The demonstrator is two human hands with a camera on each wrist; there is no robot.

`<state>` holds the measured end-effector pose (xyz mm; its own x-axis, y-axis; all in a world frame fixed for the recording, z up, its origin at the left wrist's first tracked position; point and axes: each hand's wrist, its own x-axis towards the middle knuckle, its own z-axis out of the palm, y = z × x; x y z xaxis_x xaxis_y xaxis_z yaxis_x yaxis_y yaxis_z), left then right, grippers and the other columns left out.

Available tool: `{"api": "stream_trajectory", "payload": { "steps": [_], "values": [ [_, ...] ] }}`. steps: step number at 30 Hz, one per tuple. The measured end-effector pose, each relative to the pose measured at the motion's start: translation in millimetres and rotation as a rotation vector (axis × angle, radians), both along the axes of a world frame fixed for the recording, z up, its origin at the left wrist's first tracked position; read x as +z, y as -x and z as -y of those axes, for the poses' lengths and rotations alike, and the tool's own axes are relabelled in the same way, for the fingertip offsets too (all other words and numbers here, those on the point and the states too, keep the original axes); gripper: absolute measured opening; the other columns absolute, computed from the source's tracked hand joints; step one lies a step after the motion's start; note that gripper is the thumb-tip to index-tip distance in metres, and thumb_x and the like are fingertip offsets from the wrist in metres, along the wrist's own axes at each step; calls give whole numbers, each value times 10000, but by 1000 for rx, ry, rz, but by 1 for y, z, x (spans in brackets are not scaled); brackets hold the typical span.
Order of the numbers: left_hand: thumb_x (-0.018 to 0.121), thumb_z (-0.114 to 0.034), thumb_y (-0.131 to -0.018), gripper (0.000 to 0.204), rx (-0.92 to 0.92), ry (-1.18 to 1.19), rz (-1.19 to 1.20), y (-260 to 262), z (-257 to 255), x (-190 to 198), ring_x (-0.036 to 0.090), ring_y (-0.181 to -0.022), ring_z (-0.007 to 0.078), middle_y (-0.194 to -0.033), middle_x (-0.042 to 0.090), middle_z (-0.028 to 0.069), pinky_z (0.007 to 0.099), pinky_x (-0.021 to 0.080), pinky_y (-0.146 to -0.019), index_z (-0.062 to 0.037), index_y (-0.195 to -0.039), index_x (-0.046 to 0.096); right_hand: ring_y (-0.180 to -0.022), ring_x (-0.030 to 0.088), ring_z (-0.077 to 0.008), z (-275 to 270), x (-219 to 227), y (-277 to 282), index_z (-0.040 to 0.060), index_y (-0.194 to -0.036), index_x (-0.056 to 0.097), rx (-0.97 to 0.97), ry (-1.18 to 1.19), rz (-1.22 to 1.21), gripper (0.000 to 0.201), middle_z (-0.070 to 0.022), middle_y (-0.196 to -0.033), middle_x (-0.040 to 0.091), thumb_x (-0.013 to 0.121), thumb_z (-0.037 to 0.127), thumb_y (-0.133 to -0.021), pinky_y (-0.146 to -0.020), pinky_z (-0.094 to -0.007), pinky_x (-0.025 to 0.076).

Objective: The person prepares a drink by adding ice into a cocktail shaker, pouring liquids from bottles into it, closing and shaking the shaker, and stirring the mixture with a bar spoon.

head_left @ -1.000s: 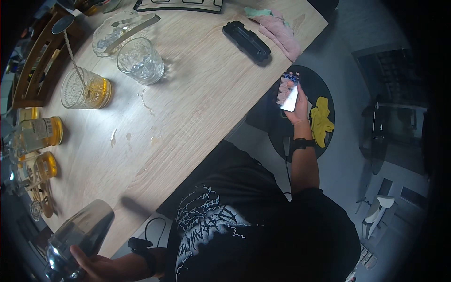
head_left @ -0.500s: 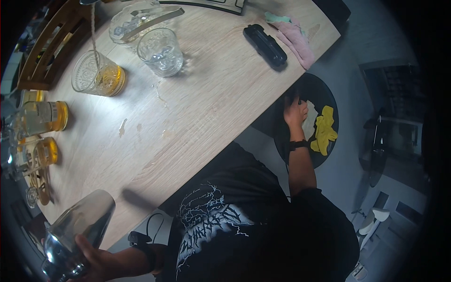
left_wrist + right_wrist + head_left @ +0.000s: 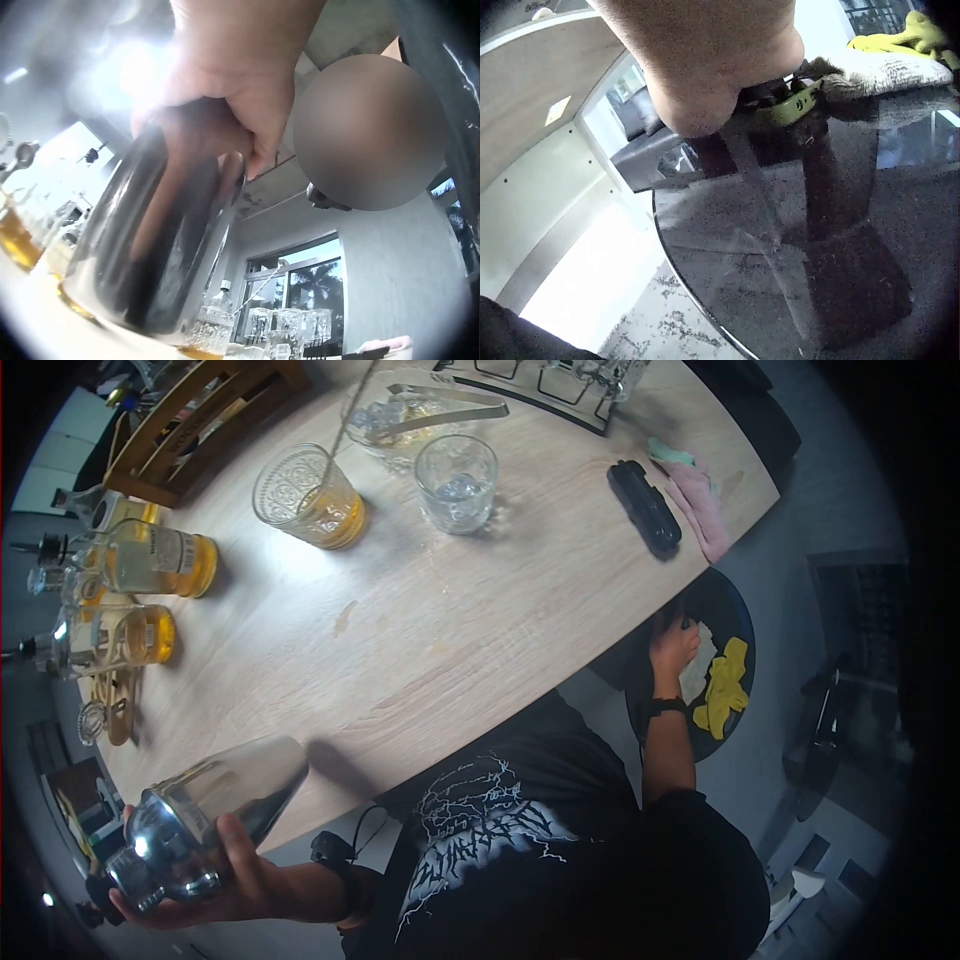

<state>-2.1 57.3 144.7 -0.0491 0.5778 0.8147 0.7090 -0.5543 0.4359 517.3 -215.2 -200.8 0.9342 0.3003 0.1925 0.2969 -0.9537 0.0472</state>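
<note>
My left hand (image 3: 240,875) grips a shiny metal cocktail shaker (image 3: 240,785) around its domed top, at the table's near left corner. In the left wrist view the shaker (image 3: 150,240) hangs below the hand (image 3: 232,60), its base close over the tabletop. My right hand (image 3: 675,648) is low over a round black table (image 3: 640,710) beside the wooden one, next to a whitish glove (image 3: 696,665) and yellow gloves (image 3: 723,690). Beneath it in the right wrist view is a dark item with a yellow-green band (image 3: 791,111); I cannot tell whether the hand holds it.
On the wooden table (image 3: 420,650) stand a patterned glass (image 3: 300,495) of amber liquid with a bar spoon, a tumbler (image 3: 455,490) with ice, and an ice bowl with tongs (image 3: 440,422). Several bottles (image 3: 150,560) line the left. A black case (image 3: 643,510) and pink cloth (image 3: 697,510) lie right.
The phone in my right hand one second ago is out of sight, and that hand has lowered over the black table. My left hand keeps hold of the shaker. The head view has shifted.
</note>
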Motion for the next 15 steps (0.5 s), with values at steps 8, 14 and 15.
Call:
{"api": "stream_trajectory", "payload": {
  "steps": [8, 14, 15],
  "values": [
    [811, -85, -657, 1104, -8, 37, 72, -10, -1, -3, 560, -1244, 449, -1365, 471, 290, 568, 563, -1029, -141, -1561, 181, -1228, 508, -425, 3, -2, 0, 341, -1511, 488, 3, -16, 52, 612, -197, -1343, 543, 548, 623, -972, -1019, -553, 409],
    [850, -148, -603, 1166, -32, 40, 122, -7, -7, -6, 566, -1200, 431, -1332, 492, 297, 535, 569, -987, -93, -1550, 172, -1204, 550, -409, 22, -18, -12, 224, -1487, 515, 59, 26, 108, 707, -184, -1300, 584, 651, 605, -907, -971, -547, 444],
    [850, -148, -603, 1166, -16, 25, 124, -7, -8, -3, 566, -1200, 431, -1332, 492, 297, 535, 569, -987, -93, -1550, 172, -1195, 560, -407, 24, -10, -12, 177, -1481, 520, 102, -16, 138, 730, -181, -1279, 599, 680, 583, -896, -973, -543, 443]
  ]
}}
